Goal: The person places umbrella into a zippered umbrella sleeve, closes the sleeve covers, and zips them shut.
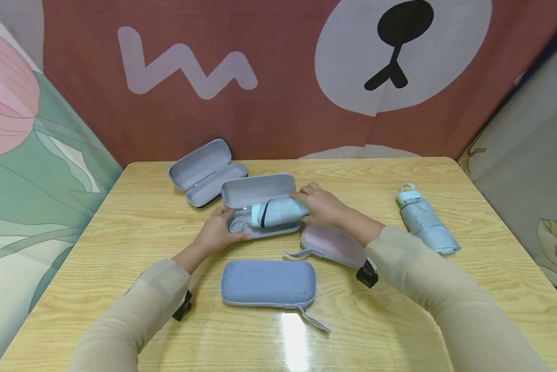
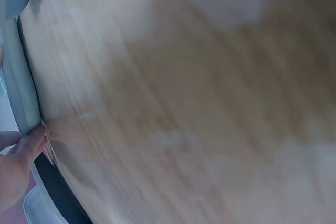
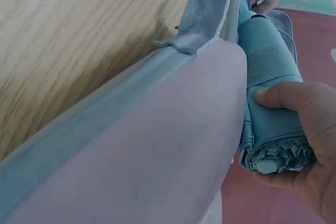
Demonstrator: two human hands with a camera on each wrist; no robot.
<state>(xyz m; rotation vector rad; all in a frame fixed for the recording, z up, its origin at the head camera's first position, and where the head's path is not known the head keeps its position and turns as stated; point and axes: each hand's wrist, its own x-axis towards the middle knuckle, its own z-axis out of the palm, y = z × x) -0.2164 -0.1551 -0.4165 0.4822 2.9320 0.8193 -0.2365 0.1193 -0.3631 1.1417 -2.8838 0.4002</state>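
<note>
My right hand grips the bottom end of a folded light-blue umbrella, thumb on its near side. The umbrella lies lengthwise over the open grey hard case, its pale handle end pointing left and its wrist loop inside the case. Around the left end of that case is my left hand, with the thumb along the front rim and the fingers at the back. In the right wrist view, the umbrella's gathered fabric shows below my thumb.
Behind and to the left stands another open grey case. A closed blue case with a strap lies in front. Partly under my right forearm is a closed pink case. A second folded blue umbrella lies at the right.
</note>
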